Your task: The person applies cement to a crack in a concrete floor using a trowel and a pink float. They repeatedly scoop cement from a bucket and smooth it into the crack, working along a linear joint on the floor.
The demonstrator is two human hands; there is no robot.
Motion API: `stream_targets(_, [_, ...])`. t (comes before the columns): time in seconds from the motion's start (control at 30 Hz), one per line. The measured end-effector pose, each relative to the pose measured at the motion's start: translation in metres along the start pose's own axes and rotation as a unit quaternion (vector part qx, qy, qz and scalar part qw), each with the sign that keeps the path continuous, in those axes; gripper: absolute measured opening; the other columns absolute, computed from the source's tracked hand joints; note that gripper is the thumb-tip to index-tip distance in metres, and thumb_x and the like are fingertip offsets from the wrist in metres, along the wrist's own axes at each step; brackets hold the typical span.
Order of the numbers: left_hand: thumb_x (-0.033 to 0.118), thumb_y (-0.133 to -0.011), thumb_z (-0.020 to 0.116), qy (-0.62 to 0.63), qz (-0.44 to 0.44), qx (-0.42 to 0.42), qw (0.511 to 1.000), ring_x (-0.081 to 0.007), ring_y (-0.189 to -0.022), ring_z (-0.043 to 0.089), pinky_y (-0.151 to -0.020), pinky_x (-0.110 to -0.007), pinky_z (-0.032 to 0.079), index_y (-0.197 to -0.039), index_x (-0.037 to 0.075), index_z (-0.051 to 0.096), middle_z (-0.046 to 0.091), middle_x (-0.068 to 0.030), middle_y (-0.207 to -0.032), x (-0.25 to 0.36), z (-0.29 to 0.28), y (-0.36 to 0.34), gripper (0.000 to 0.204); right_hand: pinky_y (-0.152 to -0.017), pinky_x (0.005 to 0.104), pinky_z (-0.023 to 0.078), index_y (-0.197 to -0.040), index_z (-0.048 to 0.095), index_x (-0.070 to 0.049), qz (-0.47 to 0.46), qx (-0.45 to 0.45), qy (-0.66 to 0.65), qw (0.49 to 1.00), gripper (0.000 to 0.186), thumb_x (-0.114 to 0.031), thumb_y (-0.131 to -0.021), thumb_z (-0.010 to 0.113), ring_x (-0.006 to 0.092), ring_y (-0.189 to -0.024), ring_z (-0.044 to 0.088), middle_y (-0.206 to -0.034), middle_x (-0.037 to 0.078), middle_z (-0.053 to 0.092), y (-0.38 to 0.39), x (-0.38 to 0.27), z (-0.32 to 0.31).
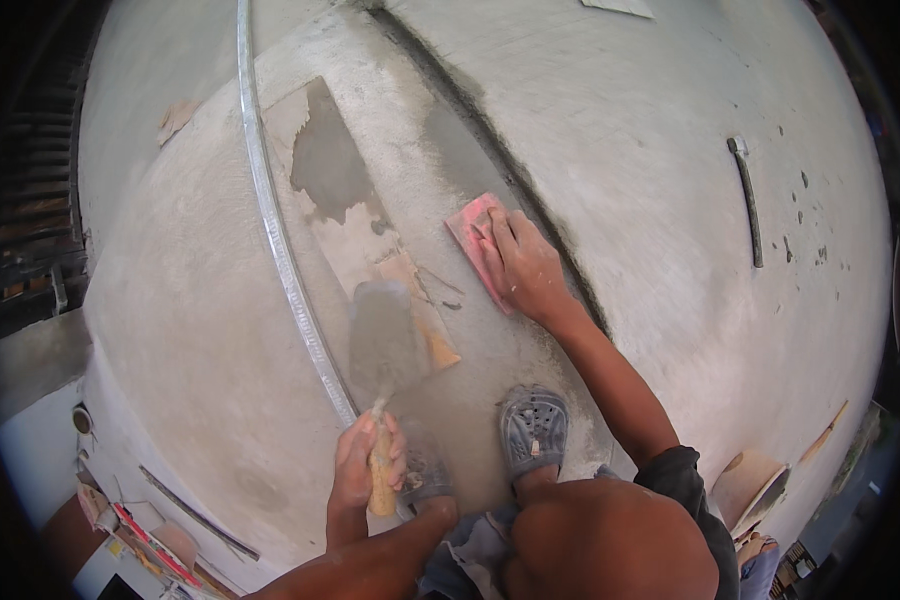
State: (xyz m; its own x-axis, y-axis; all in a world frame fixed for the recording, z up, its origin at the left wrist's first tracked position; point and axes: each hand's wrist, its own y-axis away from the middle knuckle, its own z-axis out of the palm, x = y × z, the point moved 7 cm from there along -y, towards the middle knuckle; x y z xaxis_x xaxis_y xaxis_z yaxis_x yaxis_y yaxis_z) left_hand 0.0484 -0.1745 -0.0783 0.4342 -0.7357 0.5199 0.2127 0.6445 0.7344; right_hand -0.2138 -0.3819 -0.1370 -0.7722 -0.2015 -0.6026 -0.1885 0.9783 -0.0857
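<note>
My left hand (355, 460) grips the pale wooden handle of a trowel (378, 330), whose blade has grey mortar on it and sits over the lower end of a board (285, 120). My right hand (525, 260) is closed on a pink float (470, 245) lying flat on wet grey cement, just left of a dark narrow groove (570, 260) that runs up the floor. A long metal straightedge (275, 220) runs along the left of the board, which is partly smeared with mortar.
A hammer-like tool (746, 200) lies on the pale floor at the right. A bucket-like container (745, 490) is at the lower right, assorted tools (150, 545) at the lower left. Dark slatted railing (40, 160) borders the left edge. My sandalled foot (533, 435) stands on the cement.
</note>
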Motion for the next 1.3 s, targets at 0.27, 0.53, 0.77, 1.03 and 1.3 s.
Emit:
stream_targets(0.27, [0.040,-0.113,0.046,-0.005,-0.005,0.018,1.000,-0.0156,-0.051,0.054,-0.046,-0.030,0.050,-0.113,0.003,0.053,0.055,-0.0097,-0.081,0.006,0.001,0.001,0.037,-0.078,0.0466,0.057,-0.141,0.059,-0.001,-0.037,0.017,0.009,0.999,0.042,-0.022,-0.104,0.061,0.0377,-0.094,0.067,-0.107,0.018,0.060,-0.034,-0.011,0.008])
stream_targets(0.53, [0.039,-0.113,0.045,-0.003,-0.013,0.033,0.999,-0.0161,-0.052,0.054,-0.047,-0.030,0.050,-0.113,0.003,0.052,0.055,-0.0096,-0.082,0.011,-0.006,-0.002,0.037,-0.081,0.0477,0.057,-0.135,0.060,0.002,-0.061,0.020,-0.013,0.998,0.040,-0.023,-0.105,0.060,0.0394,-0.095,0.067,-0.110,0.019,0.060,-0.076,-0.023,0.025])
stream_targets(0.77, [0.039,-0.114,0.044,0.009,-0.010,0.019,1.000,-0.0160,-0.052,0.054,-0.047,-0.030,0.050,-0.112,0.003,0.052,0.055,-0.0095,-0.083,0.014,-0.007,0.000,0.037,-0.084,0.0487,0.057,-0.135,0.061,0.001,-0.069,-0.043,-0.004,0.997,0.041,-0.028,-0.106,0.057,0.0396,-0.099,0.068,-0.113,0.021,0.061,-0.112,-0.028,0.046])
stream_targets(1.03, [0.037,-0.114,0.043,0.017,-0.006,0.012,1.000,-0.0160,-0.054,0.055,-0.048,-0.031,0.050,-0.112,0.003,0.052,0.055,-0.0092,-0.084,0.012,-0.006,0.000,0.035,-0.087,0.0502,0.055,-0.123,0.065,0.000,-0.004,0.005,0.010,1.000,0.034,-0.028,-0.107,0.054,0.0416,-0.099,0.067,-0.109,0.022,0.062,-0.152,-0.012,0.031])
stream_targets(1.3, [0.042,-0.112,0.046,-0.004,-0.004,0.024,1.000,-0.0143,-0.049,0.050,-0.042,-0.029,0.046,-0.113,0.005,0.053,0.053,-0.0076,-0.081,0.008,-0.015,0.000,0.037,-0.076,0.0412,0.056,-0.141,0.064,-0.001,-0.114,-0.014,-0.220,0.969,0.045,-0.013,-0.098,0.066,0.0343,-0.090,0.067,-0.101,0.020,0.064,-0.060,-0.099,-0.010])
